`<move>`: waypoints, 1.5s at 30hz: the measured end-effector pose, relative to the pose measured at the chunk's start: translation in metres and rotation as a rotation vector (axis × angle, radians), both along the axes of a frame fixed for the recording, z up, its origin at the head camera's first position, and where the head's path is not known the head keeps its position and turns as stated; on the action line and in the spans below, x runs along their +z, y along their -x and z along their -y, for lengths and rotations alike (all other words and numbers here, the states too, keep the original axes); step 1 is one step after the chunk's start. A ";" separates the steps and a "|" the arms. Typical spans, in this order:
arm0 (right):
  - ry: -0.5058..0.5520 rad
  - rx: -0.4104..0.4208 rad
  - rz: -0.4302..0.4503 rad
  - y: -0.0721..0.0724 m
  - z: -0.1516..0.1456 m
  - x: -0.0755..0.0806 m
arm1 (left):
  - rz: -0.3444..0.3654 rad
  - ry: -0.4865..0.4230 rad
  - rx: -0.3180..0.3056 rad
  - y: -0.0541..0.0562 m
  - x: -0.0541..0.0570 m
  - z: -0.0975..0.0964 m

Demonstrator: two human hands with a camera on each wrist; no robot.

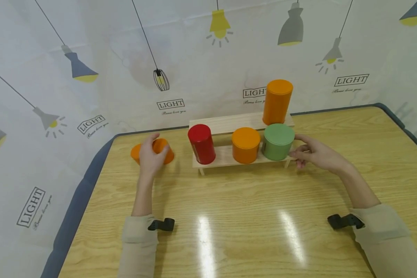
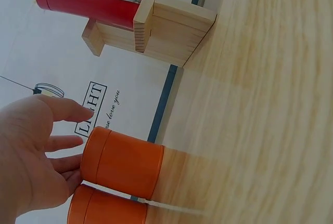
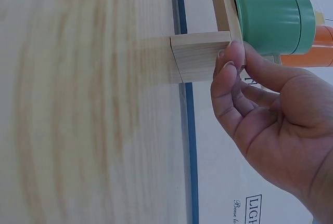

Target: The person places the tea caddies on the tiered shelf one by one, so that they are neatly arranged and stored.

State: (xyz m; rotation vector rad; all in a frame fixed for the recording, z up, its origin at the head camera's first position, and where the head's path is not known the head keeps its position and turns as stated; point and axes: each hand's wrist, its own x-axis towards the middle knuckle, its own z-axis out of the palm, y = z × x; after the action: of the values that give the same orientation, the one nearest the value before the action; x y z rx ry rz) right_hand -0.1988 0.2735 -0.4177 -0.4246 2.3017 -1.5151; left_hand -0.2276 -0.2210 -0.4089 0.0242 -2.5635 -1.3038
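My left hand is over two short orange tins at the table's left. Its fingertips are at the lid of the right-hand tin, while the thumb stands apart from it; the left-hand tin is close beside. My right hand pinches the right end of a two-tier wooden shelf between thumb and fingers. On the lower tier stand a red tin, a short orange tin and a green tin, the green nearest that hand. A tall orange tin is upright at the upper tier's right end.
The shelf is near the back edge of the wood-grain table, which has a dark blue border. Behind hangs a white cloth printed with lamps. Each sleeve carries a black strap.
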 end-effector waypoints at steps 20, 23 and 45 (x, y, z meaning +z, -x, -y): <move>-0.003 -0.002 0.001 0.001 0.000 0.000 | 0.177 0.106 -0.131 -0.001 0.002 0.009; 0.000 0.003 -0.006 0.000 0.000 0.000 | 0.204 0.116 -0.151 -0.001 0.000 0.011; -0.003 0.002 -0.004 0.001 -0.001 -0.001 | 0.049 -0.132 -0.066 -0.005 0.008 0.006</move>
State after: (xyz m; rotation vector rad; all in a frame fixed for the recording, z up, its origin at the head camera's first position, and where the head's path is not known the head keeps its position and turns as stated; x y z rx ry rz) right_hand -0.1999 0.2744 -0.4189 -0.4295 2.3054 -1.5103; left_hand -0.2228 -0.2268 -0.4006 -0.0031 -2.5336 -1.5131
